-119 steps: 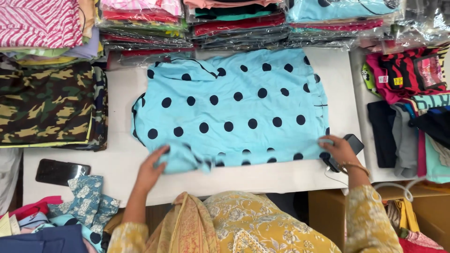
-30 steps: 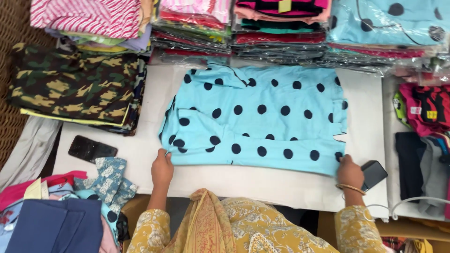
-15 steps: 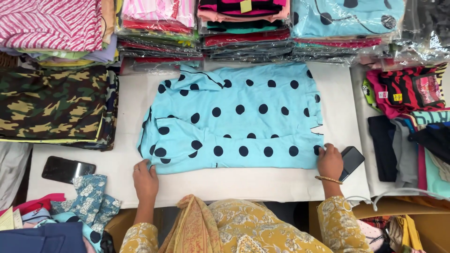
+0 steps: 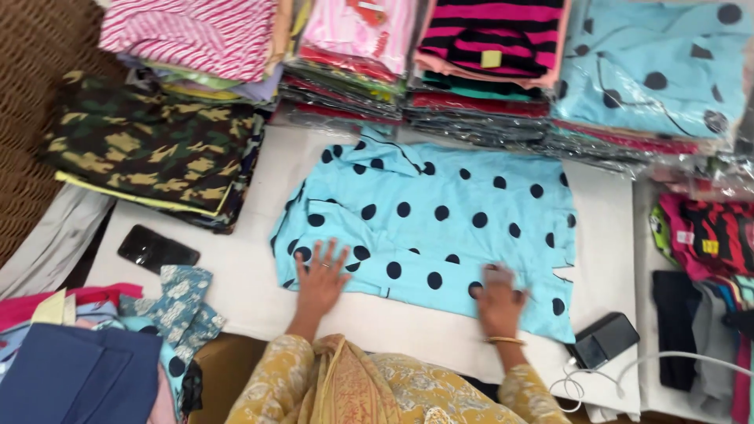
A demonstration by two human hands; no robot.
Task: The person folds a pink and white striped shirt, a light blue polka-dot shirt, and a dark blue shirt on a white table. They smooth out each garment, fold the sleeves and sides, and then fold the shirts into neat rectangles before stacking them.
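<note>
- At centre frame, head view: a light-blue garment (image 4: pixel 440 228) with black dots lies spread flat on a white table (image 4: pixel 259 275), its lower edge running from lower left to lower right.
- Left hand (image 4: pixel 320 280): palm down on the garment's lower left corner, fingers spread apart and flat, clamped on nothing.
- Right hand (image 4: pixel 499 302): pressed on the garment's lower edge, right of centre; motion blur hides whether its fingers pinch the cloth or lie flat, so their state cannot be told. A bangle (image 4: pixel 503 341) circles the wrist.
- Bottom centre: the person's yellow patterned sleeves (image 4: pixel 393 389) and scarf.
- Lower right, just beside the garment's corner: a dark device (image 4: pixel 606 339) with a white cable (image 4: pixel 628 373) leading off it.
- Left of centre: a black phone (image 4: pixel 157 250) on the table, well apart from the left hand.
- Upper left: a camouflage stack (image 4: pixel 149 149); above it, a pink-striped stack (image 4: pixel 192 35).
- Top centre: bagged folded clothes (image 4: pixel 353 71) and a pink-and-black striped stack (image 4: pixel 491 39).
- Upper right: a stack (image 4: pixel 652 71) of the same blue dotted cloth.
- Lower left: a loose clothes heap (image 4: pixel 86 353), with a floral blue piece near the phone.
- Right edge: dark and red folded clothes (image 4: pixel 703 259).
</note>
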